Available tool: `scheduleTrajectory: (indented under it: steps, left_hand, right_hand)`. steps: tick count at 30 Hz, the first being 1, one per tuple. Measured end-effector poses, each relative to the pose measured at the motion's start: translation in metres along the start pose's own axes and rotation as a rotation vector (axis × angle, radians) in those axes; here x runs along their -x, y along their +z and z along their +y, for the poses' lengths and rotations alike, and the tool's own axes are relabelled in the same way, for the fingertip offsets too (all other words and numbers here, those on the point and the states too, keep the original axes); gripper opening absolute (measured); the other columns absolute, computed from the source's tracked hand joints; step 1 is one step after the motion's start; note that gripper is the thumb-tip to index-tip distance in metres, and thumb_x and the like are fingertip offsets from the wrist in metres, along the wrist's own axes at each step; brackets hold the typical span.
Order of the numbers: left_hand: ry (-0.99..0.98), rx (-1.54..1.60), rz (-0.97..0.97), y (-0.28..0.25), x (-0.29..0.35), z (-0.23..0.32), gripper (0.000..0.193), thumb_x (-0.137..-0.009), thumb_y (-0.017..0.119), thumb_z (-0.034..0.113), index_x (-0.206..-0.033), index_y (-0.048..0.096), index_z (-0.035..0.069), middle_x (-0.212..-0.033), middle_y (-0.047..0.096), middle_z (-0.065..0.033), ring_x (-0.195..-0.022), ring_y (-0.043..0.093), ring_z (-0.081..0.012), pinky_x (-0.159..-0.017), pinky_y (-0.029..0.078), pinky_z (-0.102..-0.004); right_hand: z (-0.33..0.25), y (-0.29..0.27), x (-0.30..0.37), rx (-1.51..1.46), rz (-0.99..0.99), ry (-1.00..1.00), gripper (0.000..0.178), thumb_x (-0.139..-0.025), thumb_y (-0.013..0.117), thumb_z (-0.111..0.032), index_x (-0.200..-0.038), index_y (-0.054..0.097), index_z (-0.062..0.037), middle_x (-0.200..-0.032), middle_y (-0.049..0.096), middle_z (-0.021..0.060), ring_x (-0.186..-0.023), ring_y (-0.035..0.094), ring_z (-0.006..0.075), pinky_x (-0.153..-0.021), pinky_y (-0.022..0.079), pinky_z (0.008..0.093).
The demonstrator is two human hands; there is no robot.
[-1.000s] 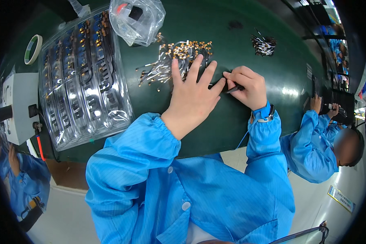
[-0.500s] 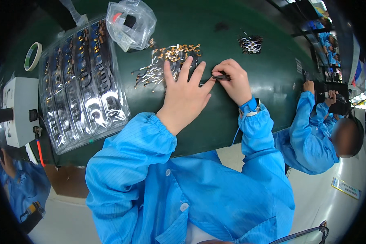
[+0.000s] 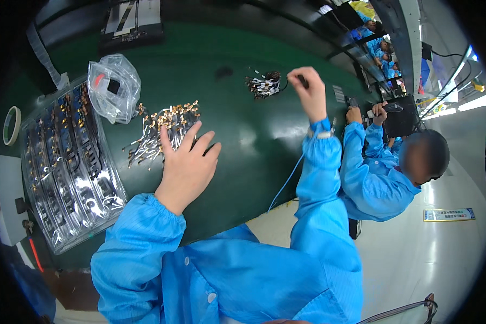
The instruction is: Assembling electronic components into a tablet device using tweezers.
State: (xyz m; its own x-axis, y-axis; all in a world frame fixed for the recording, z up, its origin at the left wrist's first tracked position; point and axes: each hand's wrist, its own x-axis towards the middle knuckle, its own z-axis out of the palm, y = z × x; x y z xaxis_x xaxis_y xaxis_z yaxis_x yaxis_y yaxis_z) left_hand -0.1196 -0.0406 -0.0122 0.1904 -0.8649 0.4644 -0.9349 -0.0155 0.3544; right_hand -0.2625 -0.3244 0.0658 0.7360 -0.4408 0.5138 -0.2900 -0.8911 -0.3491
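My left hand [image 3: 186, 175] lies with fingers spread at the near edge of a loose pile of small flex cables [image 3: 155, 132] with copper-coloured ends and silver-and-black strips. Farther right, my right hand [image 3: 310, 94] is closed round a dark slim tool that looks like black tweezers [image 3: 303, 81], mostly hidden by the fingers. Just left of that hand sits a smaller, tighter heap of similar flex cables [image 3: 264, 85]. A thin dark piece shows between the heap and my fingertips; whether it is the tool's tip or a cable I cannot make out.
Clear plastic trays [image 3: 73, 167] of small parts lie at the left, with a crumpled clear bag [image 3: 114, 89] at their far corner. A tape roll [image 3: 12, 125] and a white box [image 3: 8, 200] stand beyond. A blue cord [image 3: 287, 183] trails from my right wrist. A co-worker [image 3: 378, 178] sits right.
My right hand has moved away from my left, out to the right beside the smaller heap. My left hand stays spread by the larger pile. The whole view has shifted toward the right.
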Motion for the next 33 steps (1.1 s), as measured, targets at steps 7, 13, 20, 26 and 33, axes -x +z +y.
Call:
scheduleTrajectory:
  steps: [7, 13, 20, 26, 33]
  left_hand:
    - [-0.018, -0.006, -0.058, 0.003, -0.005, -0.002, 0.029, -0.074, 0.067, 0.018, -0.103, 0.063, 0.019, -0.119, 0.051, 0.0004, -0.125, 0.038, -0.0241, -0.097, 0.014, -0.0703]
    - [-0.027, -0.006, -0.055, 0.002, -0.002, -0.003, 0.03, -0.074, 0.067, 0.017, -0.103, 0.062, 0.018, -0.12, 0.051, 0.0, -0.125, 0.038, -0.0247, -0.096, 0.015, -0.0706]
    - [-0.006, 0.049, 0.041, 0.0, -0.002, 0.0, 0.025, -0.073, 0.066, 0.015, -0.097, 0.063, 0.017, -0.112, 0.054, 0.0009, -0.115, 0.047, -0.0202, -0.101, 0.02, -0.0643]
    - [0.025, 0.158, 0.071, -0.001, -0.003, -0.003, 0.023, -0.073, 0.064, 0.011, -0.096, 0.063, 0.014, -0.1, 0.058, 0.0013, -0.099, 0.055, -0.0151, -0.102, 0.029, -0.0522]
    - [0.026, 0.181, 0.094, -0.002, -0.005, -0.004, 0.021, -0.073, 0.063, 0.01, -0.094, 0.062, 0.012, -0.094, 0.059, 0.0001, -0.092, 0.057, -0.0156, -0.098, 0.035, -0.0463]
  right_hand:
    - [0.044, 0.009, -0.024, 0.165, -0.167, -0.125, 0.012, -0.079, 0.063, -0.001, -0.09, 0.061, 0.0003, -0.085, 0.059, 0.0097, -0.078, 0.059, 0.0218, -0.071, 0.047, 0.0285]
    - [0.048, 0.024, -0.02, 0.239, -0.205, -0.074, 0.015, -0.079, 0.064, -0.002, -0.094, 0.062, 0.0001, -0.087, 0.06, 0.0104, -0.082, 0.06, 0.024, -0.072, 0.048, 0.03]
    - [-0.003, 0.03, -0.023, 0.111, -0.08, 0.022, 0.016, -0.075, 0.061, -0.01, -0.089, 0.068, -0.0053, -0.087, 0.063, 0.0109, -0.082, 0.061, 0.0287, -0.072, 0.05, 0.0333]
    - [-0.057, 0.087, -0.027, 0.063, -0.219, -0.136, 0.014, -0.076, 0.068, -0.004, -0.09, 0.067, -0.0038, -0.083, 0.061, 0.0095, -0.073, 0.061, 0.0218, -0.064, 0.049, 0.0289]
    - [-0.065, 0.109, -0.024, 0.205, -0.258, -0.06, 0.017, -0.075, 0.065, -0.004, -0.092, 0.066, -0.0083, -0.089, 0.06, 0.0074, -0.081, 0.061, 0.0294, -0.068, 0.05, 0.036]
